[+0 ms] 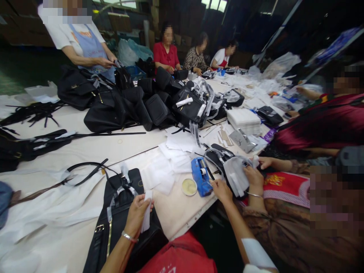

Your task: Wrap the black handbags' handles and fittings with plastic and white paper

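My left hand (pixel 140 208) is closed around a folded white strip of packing paper (pixel 146 212). It is above a black backpack (pixel 125 227) that lies on the table, with gold zips and wrapped straps. My right hand (pixel 222 191) reaches to the blue tape dispenser (pixel 201 176), its thumb and fingers pinched together beside the dispenser's right side. Whatever is between those fingertips is too small to make out. A round, pale yellow-topped disc (pixel 189 187) lies just left of the dispenser.
White sheets (pixel 160 170) lie behind the dispenser. Black bags (pixel 153 108) are heaped mid-table. At right, a co-worker's hands (pixel 254 176) handle a wrapped bag (pixel 234 176), close to my right hand. Other people work along the far side. White wrapping (pixel 57 223) covers the left.
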The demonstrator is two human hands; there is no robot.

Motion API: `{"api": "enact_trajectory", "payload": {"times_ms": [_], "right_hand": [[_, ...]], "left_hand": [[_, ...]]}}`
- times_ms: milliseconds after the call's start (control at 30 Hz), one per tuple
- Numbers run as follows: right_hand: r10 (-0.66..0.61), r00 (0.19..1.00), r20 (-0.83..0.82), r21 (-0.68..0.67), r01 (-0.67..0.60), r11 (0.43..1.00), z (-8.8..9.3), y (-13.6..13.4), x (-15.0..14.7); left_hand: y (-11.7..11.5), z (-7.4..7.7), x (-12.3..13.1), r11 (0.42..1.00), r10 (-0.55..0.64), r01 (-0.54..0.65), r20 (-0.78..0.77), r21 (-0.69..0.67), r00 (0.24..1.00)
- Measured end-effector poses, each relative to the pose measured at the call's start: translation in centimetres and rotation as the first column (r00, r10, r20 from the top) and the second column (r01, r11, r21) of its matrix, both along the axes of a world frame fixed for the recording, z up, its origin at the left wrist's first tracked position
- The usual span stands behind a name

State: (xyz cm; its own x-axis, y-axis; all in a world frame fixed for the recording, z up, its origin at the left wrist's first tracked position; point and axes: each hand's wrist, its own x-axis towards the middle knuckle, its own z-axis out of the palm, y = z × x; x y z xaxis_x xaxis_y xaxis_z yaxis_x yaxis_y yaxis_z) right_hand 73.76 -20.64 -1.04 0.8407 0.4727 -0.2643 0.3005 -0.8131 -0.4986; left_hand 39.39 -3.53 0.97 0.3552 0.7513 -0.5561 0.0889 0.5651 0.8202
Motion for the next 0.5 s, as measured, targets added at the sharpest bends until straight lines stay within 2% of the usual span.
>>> {"api": "enact_trajectory", "payload": {"times_ms": [133,233,333,500], "right_hand": [[0.028,0.987,-0.158,0.075,-0.016,0.997,-2.5,-0.6,0.5],[0.022,0.974,-0.224,0.155,0.014,0.988,-3.4,-0.6,0.2],[0.005,0.963,-0.268,0.221,0.057,0.974,-3.2,-0.7,0.2],[-0.021,0.953,-0.302,0.311,0.119,0.943,-1.9,-1.3,-0.3]], "left_hand": [[-0.2,0.2,-0.1,1.0,0.01,-0.01,0.013,-0.001,1.0],[-0.3,0.1,-0.4,1.0,0.028,-0.028,0.03,-0.011,0.999],[-0.4,-0.1,-0.6,0.999,0.033,-0.032,0.047,-0.02,0.998],[-0.5,-0.1,-0.5,1.0,0.016,-0.016,0.052,0.001,0.999]]}}
